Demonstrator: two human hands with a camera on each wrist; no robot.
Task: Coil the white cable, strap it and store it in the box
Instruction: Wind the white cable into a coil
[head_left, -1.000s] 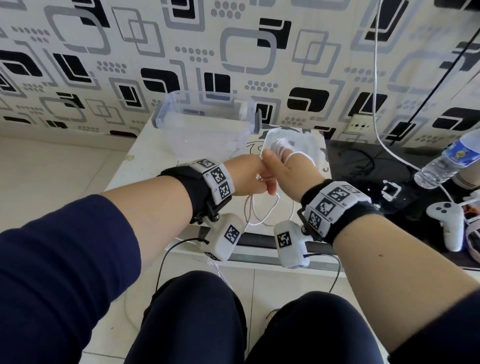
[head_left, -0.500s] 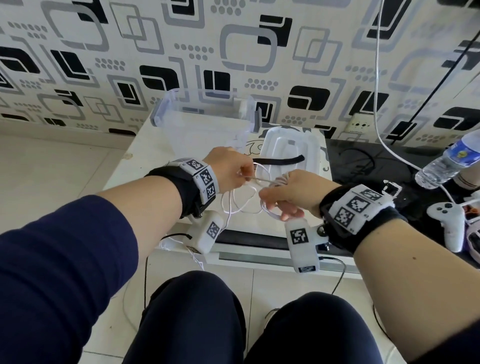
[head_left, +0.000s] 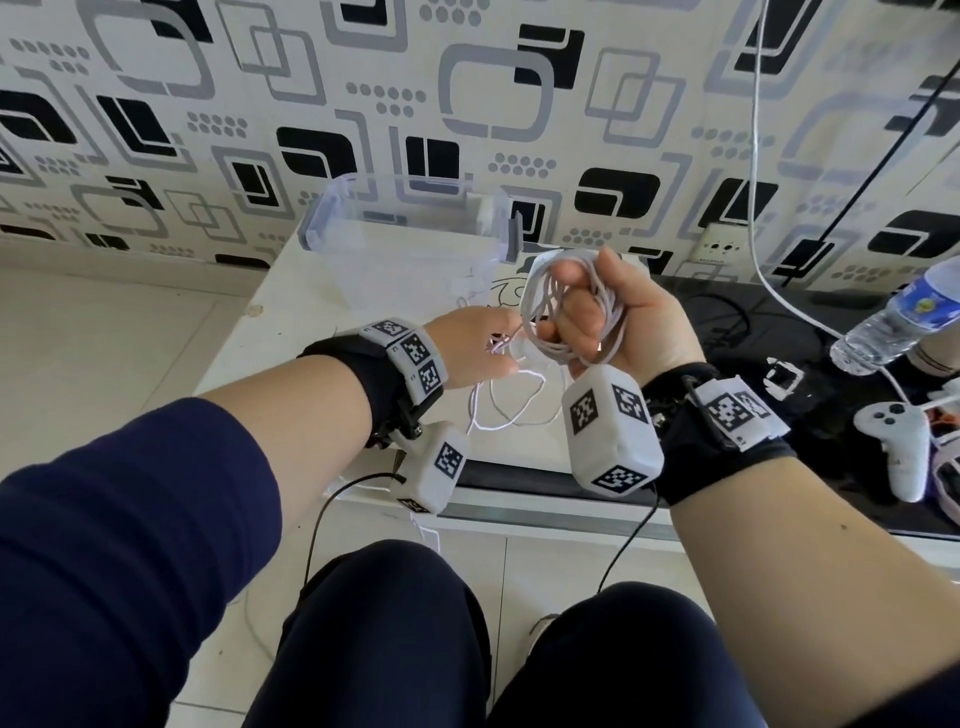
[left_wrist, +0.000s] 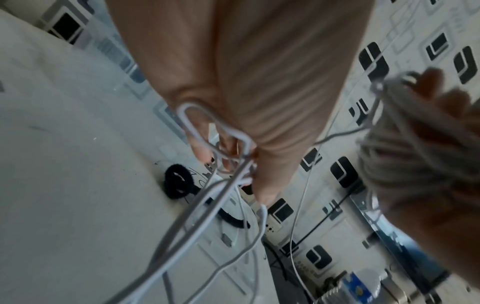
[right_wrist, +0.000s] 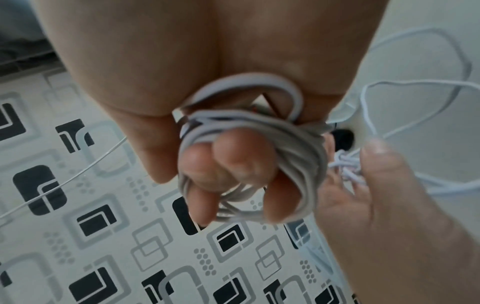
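Note:
The white cable (head_left: 605, 304) is wound in several turns around the curled fingers of my right hand (head_left: 592, 317), raised palm-up over the white table (head_left: 291, 312). In the right wrist view the coil (right_wrist: 298, 148) wraps those fingers. My left hand (head_left: 478, 348) sits lower left and pinches a tangled stretch of the same cable (left_wrist: 226, 162); loose loops (head_left: 511, 402) hang from it to the table. The black strap (left_wrist: 179, 183) lies on the table beyond my left fingers. The clear plastic box (head_left: 405, 244) stands open behind both hands.
A white lid (left_wrist: 233, 257) lies on the table right of the box. To the right, a dark surface carries a water bottle (head_left: 898, 322), a white game controller (head_left: 898, 441) and another white cord (head_left: 769, 218) hanging from above. A patterned wall backs the table.
My right hand has turned palm-up and risen, with more cable wound round its fingers. My left hand has dropped lower left, still on the loose stretch.

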